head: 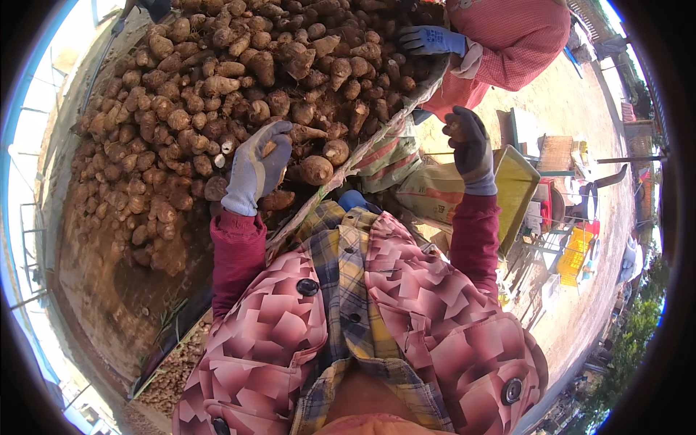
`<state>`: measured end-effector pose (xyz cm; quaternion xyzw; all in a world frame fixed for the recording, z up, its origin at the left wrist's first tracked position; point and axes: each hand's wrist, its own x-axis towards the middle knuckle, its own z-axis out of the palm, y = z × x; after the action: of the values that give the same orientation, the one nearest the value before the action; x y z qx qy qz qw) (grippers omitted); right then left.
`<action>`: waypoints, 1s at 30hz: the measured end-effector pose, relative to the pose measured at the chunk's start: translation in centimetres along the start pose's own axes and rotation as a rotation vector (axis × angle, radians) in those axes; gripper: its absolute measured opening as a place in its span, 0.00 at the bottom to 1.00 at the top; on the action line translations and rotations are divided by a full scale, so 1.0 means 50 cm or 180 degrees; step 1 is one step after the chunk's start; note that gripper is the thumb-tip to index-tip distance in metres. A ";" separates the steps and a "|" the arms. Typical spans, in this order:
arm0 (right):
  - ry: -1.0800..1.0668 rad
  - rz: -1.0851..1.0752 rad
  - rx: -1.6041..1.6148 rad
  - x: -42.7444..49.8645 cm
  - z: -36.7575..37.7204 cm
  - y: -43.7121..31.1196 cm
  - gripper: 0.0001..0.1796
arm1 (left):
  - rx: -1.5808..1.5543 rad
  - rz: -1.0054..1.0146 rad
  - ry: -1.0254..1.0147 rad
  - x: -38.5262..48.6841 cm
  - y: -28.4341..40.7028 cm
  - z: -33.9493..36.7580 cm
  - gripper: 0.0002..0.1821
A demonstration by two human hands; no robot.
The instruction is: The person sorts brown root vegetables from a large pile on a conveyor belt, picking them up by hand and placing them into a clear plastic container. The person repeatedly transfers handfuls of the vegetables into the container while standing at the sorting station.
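A large heap of brown taro corms (179, 117) lies on a bed before me, edged with a pale cloth or sack rim (348, 168). My left hand (258, 166), in a grey-blue work glove, is over the heap's near edge with its fingers curled; a bit of something brown shows at its palm, but whether it is held is unclear. Bigger taro corms (315, 170) lie just right of it. My right hand (470, 144), in a dark-palmed glove, is raised beyond the rim, fingers curled inward; whether anything is inside cannot be seen. Below it stands an open woven sack (435, 190).
At the top right a co-worker in a red checked top (511, 43) rests a blue-gloved hand (432, 41) on the heap. Another striped woven sack (389, 157) stands by the rim. Farther right are a yellow plastic crate (575, 255) and boxes. Smaller corms (174, 370) lie at lower left.
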<state>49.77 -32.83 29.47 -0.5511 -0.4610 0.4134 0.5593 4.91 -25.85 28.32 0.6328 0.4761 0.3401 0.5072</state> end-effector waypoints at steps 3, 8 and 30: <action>0.1876 0.0174 -0.0644 -0.066 -0.186 0.034 0.20 | 0.0523 0.0613 -0.0727 -0.027 -0.020 0.031 0.28; 0.2555 0.0432 -0.2879 -0.092 -0.200 0.079 0.27 | 0.0993 0.0754 -0.1274 -0.013 -0.010 0.058 0.31; -0.1081 0.0650 0.3814 -0.087 0.172 0.036 0.34 | -0.3903 -0.0775 -0.1631 0.006 0.009 0.053 0.38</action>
<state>40.49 -34.94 27.16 -0.1101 -0.1768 0.7329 0.6477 7.53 -26.44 28.07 0.2330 0.1296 0.3283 0.9061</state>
